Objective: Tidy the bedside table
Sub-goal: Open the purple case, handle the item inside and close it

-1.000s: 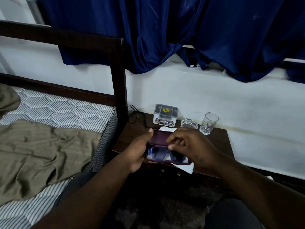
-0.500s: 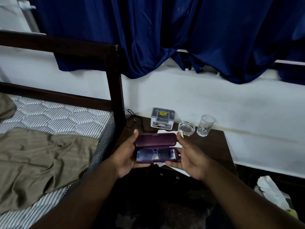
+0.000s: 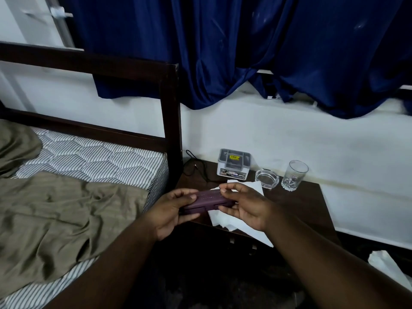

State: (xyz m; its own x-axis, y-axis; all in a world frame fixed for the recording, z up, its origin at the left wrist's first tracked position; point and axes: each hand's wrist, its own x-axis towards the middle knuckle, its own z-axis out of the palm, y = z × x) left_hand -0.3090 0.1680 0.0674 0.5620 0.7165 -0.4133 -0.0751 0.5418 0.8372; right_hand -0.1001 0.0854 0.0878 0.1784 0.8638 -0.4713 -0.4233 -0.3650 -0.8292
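A dark purple glasses case (image 3: 208, 200), its lid down, is held over the front left part of the dark wooden bedside table (image 3: 301, 204). My left hand (image 3: 171, 210) grips its left end, thumb on top. My right hand (image 3: 243, 206) holds the right end, fingers curled over the lid and under the base. The glasses inside are hidden. White tissue paper (image 3: 236, 221) lies on the table under the case and my right hand.
At the back of the table stand a small grey box (image 3: 233, 162), a glass ashtray (image 3: 266, 178) and a drinking glass (image 3: 294, 175). A black cable (image 3: 194, 165) trails at the back left. The bed (image 3: 84, 159) with an olive sheet is to the left; blue curtains hang above.
The case was open with sunglasses showing inside; its lid has come down and the case is closed. My right hand moved from inside the case to its right end.
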